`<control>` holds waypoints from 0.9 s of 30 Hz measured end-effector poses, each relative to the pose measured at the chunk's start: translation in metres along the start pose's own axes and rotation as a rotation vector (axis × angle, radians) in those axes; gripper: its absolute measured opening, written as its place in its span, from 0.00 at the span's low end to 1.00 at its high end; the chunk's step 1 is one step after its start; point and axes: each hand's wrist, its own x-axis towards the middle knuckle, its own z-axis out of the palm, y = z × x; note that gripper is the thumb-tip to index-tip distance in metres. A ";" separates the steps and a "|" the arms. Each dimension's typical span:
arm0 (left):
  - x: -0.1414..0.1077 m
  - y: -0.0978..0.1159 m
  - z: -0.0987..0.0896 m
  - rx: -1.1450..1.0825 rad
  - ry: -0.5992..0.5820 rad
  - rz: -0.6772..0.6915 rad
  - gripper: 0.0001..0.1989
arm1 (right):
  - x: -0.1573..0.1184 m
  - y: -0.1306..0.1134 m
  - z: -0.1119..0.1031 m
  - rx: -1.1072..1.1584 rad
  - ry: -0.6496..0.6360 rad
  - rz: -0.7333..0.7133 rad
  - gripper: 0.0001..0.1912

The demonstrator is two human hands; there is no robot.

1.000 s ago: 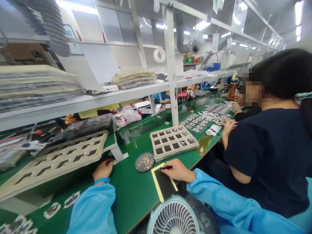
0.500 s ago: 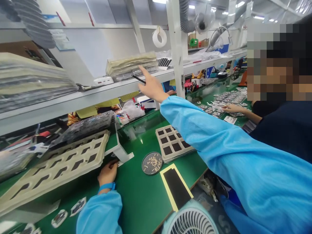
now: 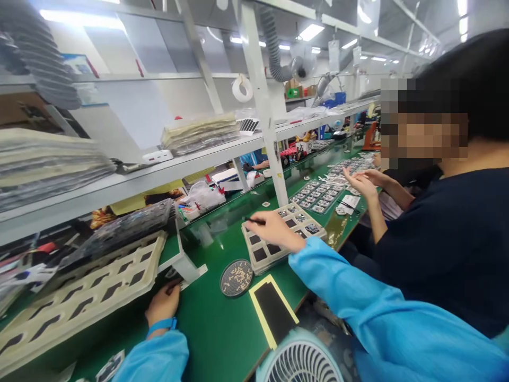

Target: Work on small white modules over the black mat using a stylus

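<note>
My right hand [image 3: 272,229] is closed around slim black tweezers [image 3: 254,220], above the left part of a cream tray [image 3: 258,265] with square pockets. Dark pads fill several pockets; others hold small silvery parts. My left hand [image 3: 164,303] rests low by the foot of a white metal bracket [image 3: 191,271], its fingers curled inward; what they hold, if anything, is hidden. Between the hands sits a round dark dish [image 3: 225,284] of small tan pieces. Nearer to me lies a yellow-edged sheet with a black strip [image 3: 274,310].
A large cream tray [image 3: 115,297] with dark angled pieces slopes at the left. A pale teal fan [image 3: 300,361] stands at the front edge. At the right sits a co-worker [image 3: 449,228], both hands raised over rows of small parts [image 3: 318,196]. A white shelf [image 3: 191,162] crosses above the bench.
My right hand has come down from the shelf to the cream tray, still with the tweezers. My left hand keeps its place by the bracket. The co-worker's hands have lifted, and the view has shifted.
</note>
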 end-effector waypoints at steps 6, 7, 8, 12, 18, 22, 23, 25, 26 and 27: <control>0.001 0.001 0.004 0.046 -0.012 -0.015 0.24 | -0.096 0.045 -0.012 -0.124 -0.097 0.040 0.11; 0.003 0.000 0.007 0.063 0.002 -0.024 0.24 | -0.105 0.050 -0.014 -0.143 -0.123 0.028 0.10; 0.005 0.000 0.010 0.081 0.018 -0.032 0.24 | -0.113 0.056 -0.015 -0.159 -0.153 0.009 0.09; 0.009 0.001 0.016 0.141 0.024 -0.063 0.20 | -0.138 0.073 -0.011 -0.184 -0.272 -0.053 0.07; 0.000 0.012 0.007 0.149 0.021 -0.051 0.21 | -0.148 0.085 0.003 -0.227 -0.211 0.057 0.09; -0.005 0.017 0.003 0.118 0.010 -0.035 0.20 | -0.147 0.087 0.005 -0.238 -0.163 0.114 0.08; -0.006 0.018 0.003 0.118 0.013 -0.039 0.19 | -0.147 0.087 0.006 -0.237 -0.160 0.120 0.08; -0.007 0.019 0.003 0.131 0.026 -0.051 0.19 | -0.147 0.088 0.006 -0.235 -0.161 0.125 0.07; -0.006 0.019 0.004 0.145 0.025 -0.059 0.19 | -0.147 0.088 0.006 -0.235 -0.164 0.126 0.07; -0.006 0.019 0.004 0.164 0.022 -0.068 0.20 | -0.147 0.089 0.006 -0.236 -0.167 0.126 0.07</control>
